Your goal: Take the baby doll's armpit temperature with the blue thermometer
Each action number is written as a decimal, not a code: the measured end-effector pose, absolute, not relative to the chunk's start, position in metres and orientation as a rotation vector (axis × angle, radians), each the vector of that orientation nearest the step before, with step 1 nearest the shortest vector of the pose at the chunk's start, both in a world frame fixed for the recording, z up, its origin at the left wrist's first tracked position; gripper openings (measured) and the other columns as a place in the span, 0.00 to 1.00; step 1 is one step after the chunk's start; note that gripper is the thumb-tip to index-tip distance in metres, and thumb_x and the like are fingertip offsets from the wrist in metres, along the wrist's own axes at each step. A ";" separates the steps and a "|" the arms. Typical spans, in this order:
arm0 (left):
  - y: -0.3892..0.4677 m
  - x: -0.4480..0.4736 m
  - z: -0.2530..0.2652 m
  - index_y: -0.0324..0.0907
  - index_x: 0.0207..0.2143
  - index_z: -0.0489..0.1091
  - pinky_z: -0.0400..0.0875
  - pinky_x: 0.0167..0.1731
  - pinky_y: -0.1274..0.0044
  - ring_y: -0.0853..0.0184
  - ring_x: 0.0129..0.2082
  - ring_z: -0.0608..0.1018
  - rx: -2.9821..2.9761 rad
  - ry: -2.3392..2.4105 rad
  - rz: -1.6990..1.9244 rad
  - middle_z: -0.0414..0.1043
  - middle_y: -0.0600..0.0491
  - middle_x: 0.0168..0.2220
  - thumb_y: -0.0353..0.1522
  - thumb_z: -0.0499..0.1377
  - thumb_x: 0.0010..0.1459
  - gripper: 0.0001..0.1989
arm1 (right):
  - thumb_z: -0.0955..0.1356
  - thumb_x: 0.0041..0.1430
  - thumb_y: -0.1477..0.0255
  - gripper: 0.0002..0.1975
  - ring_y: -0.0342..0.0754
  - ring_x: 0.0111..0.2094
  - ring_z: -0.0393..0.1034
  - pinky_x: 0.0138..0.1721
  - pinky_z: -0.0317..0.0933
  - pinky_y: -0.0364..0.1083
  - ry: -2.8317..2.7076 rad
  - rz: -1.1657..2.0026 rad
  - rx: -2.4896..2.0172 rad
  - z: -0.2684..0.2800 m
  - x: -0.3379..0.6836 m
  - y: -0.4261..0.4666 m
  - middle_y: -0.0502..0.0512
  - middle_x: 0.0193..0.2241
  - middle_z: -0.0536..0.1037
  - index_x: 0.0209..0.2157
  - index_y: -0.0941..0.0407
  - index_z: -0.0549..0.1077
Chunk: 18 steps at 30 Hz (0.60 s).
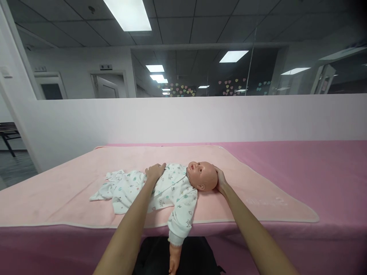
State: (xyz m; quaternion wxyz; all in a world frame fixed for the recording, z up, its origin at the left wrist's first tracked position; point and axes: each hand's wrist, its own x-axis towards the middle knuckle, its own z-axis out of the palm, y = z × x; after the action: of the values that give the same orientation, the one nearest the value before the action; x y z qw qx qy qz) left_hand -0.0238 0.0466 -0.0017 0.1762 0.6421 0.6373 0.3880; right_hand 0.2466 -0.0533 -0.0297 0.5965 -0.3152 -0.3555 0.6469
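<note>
A baby doll lies on its back across a peach mat, its bald head to the right. White printed clothes cover its body, and the loose leg part stretches out to the left. One doll arm hangs over the table's front edge. My left hand is closed over the doll's middle, its fingers partly hidden on the far side. Cupped around the crown of the head is my right hand, its palm against the doll and several fingers hidden behind it.
The mat lies on a pink cloth that covers the table and drapes down its front. A low white wall with glass above it stands behind. Dark clothing shows below the table edge. At far left is a dark table.
</note>
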 end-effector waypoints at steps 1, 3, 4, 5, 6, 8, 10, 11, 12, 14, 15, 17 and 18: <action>0.045 -0.024 0.000 0.39 0.28 0.71 0.48 0.51 0.57 0.47 0.47 0.68 1.786 1.756 1.181 0.74 0.41 0.36 0.43 0.56 0.46 0.16 | 0.58 0.53 0.57 0.24 0.56 0.43 0.70 0.46 0.62 0.55 -0.821 1.502 -0.732 -0.029 0.246 -0.054 0.58 0.42 0.75 0.45 0.57 0.70; 0.039 -0.023 0.003 0.41 0.38 0.69 0.56 0.50 0.64 0.55 0.47 0.69 1.732 1.634 1.343 0.72 0.44 0.41 0.41 0.54 0.50 0.16 | 0.59 0.53 0.57 0.25 0.57 0.44 0.70 0.46 0.61 0.56 -0.820 1.512 -0.716 -0.031 0.247 -0.052 0.59 0.43 0.75 0.45 0.58 0.70; 0.035 -0.023 0.005 0.41 0.42 0.67 0.60 0.48 0.67 0.59 0.46 0.71 1.682 1.492 1.429 0.71 0.45 0.42 0.41 0.53 0.52 0.18 | 0.59 0.53 0.57 0.25 0.57 0.44 0.70 0.46 0.61 0.56 -0.821 1.519 -0.703 -0.032 0.248 -0.051 0.59 0.43 0.75 0.45 0.58 0.70; 0.030 -0.022 0.007 0.42 0.45 0.65 0.63 0.45 0.69 0.62 0.44 0.72 1.610 1.294 1.488 0.71 0.46 0.42 0.41 0.52 0.53 0.19 | 0.60 0.52 0.57 0.25 0.57 0.44 0.69 0.46 0.61 0.56 -0.821 1.524 -0.691 -0.034 0.249 -0.049 0.59 0.43 0.75 0.45 0.58 0.70; 0.025 -0.021 0.008 0.42 0.46 0.64 0.65 0.43 0.71 0.64 0.41 0.73 1.531 1.072 1.498 0.71 0.46 0.40 0.42 0.53 0.53 0.19 | 0.60 0.52 0.57 0.25 0.58 0.44 0.69 0.46 0.62 0.56 -0.821 1.523 -0.686 -0.036 0.250 -0.048 0.60 0.43 0.75 0.45 0.58 0.70; 0.012 -0.017 0.011 0.41 0.43 0.66 0.67 0.39 0.73 0.67 0.35 0.73 1.449 0.708 1.335 0.71 0.47 0.36 0.42 0.57 0.50 0.20 | 0.61 0.52 0.58 0.24 0.57 0.43 0.70 0.46 0.61 0.55 -0.814 1.500 -0.697 -0.038 0.251 -0.046 0.60 0.43 0.75 0.45 0.59 0.70; 0.001 -0.008 0.013 0.40 0.38 0.69 0.66 0.34 0.76 0.69 0.30 0.72 1.625 0.665 1.027 0.71 0.50 0.32 0.40 0.61 0.45 0.18 | 0.61 0.52 0.59 0.24 0.57 0.43 0.70 0.47 0.61 0.55 -0.808 1.471 -0.724 -0.038 0.252 -0.046 0.60 0.41 0.76 0.45 0.60 0.71; -0.004 -0.003 0.014 0.40 0.37 0.71 0.64 0.31 0.78 0.70 0.28 0.71 1.755 0.699 0.891 0.71 0.52 0.30 0.39 0.63 0.43 0.18 | 0.60 0.52 0.58 0.24 0.57 0.42 0.70 0.46 0.61 0.55 -0.806 1.462 -0.739 -0.037 0.252 -0.046 0.61 0.41 0.76 0.45 0.60 0.71; -0.007 0.003 0.015 0.41 0.36 0.71 0.62 0.29 0.79 0.70 0.27 0.69 1.865 0.739 0.797 0.70 0.54 0.27 0.38 0.64 0.41 0.19 | 0.60 0.52 0.58 0.25 0.58 0.42 0.71 0.46 0.61 0.56 -0.803 1.460 -0.751 -0.037 0.252 -0.047 0.61 0.40 0.76 0.45 0.60 0.71; -0.010 0.015 0.016 0.41 0.33 0.73 0.58 0.26 0.80 0.71 0.24 0.67 1.974 0.820 0.747 0.68 0.57 0.23 0.36 0.67 0.34 0.19 | 0.59 0.52 0.57 0.26 0.58 0.41 0.71 0.46 0.61 0.56 -0.799 1.462 -0.772 -0.035 0.251 -0.048 0.61 0.40 0.76 0.45 0.59 0.70; -0.010 0.019 0.016 0.40 0.30 0.73 0.57 0.25 0.80 0.71 0.23 0.66 1.931 0.855 0.789 0.67 0.58 0.21 0.34 0.68 0.31 0.18 | 0.59 0.53 0.57 0.26 0.58 0.41 0.71 0.46 0.61 0.56 -0.799 1.459 -0.775 -0.035 0.251 -0.048 0.61 0.39 0.76 0.45 0.59 0.70; -0.006 0.024 0.014 0.38 0.23 0.72 0.56 0.25 0.79 0.71 0.23 0.66 1.703 0.893 0.928 0.66 0.58 0.18 0.31 0.68 0.28 0.14 | 0.59 0.53 0.58 0.25 0.58 0.42 0.71 0.46 0.61 0.56 -0.810 1.434 -0.775 -0.036 0.250 -0.048 0.60 0.39 0.77 0.45 0.59 0.71; -0.003 0.023 0.012 0.38 0.21 0.71 0.57 0.26 0.79 0.71 0.23 0.67 1.564 0.894 0.991 0.65 0.58 0.17 0.31 0.67 0.30 0.11 | 0.59 0.53 0.58 0.24 0.58 0.42 0.70 0.46 0.61 0.55 -0.818 1.415 -0.775 -0.038 0.249 -0.048 0.60 0.40 0.77 0.44 0.59 0.71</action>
State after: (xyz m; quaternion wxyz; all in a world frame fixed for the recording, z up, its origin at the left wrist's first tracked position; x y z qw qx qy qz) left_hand 0.0231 -0.0035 0.0125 0.5166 0.6515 0.3722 0.4125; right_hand 0.2491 -0.0476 -0.0375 0.6182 -0.3369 -0.3554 0.6148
